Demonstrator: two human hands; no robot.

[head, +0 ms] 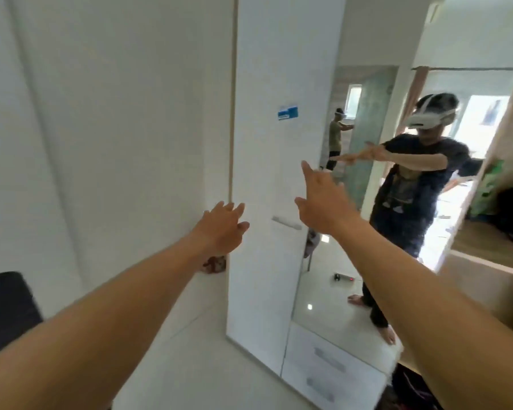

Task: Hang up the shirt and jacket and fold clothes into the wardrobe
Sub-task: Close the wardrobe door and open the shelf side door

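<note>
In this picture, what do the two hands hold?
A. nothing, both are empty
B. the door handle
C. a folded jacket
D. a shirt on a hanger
A: the left hand and the right hand reach toward the white wardrobe door with straight, empty fingers, and neither grips the handle between them.

Left grip (222,229), right grip (323,202): flat, outstretched.

Both hands — left hand (224,229), right hand (323,199) — reach open-fingered toward the white wardrobe door (267,179).
</note>
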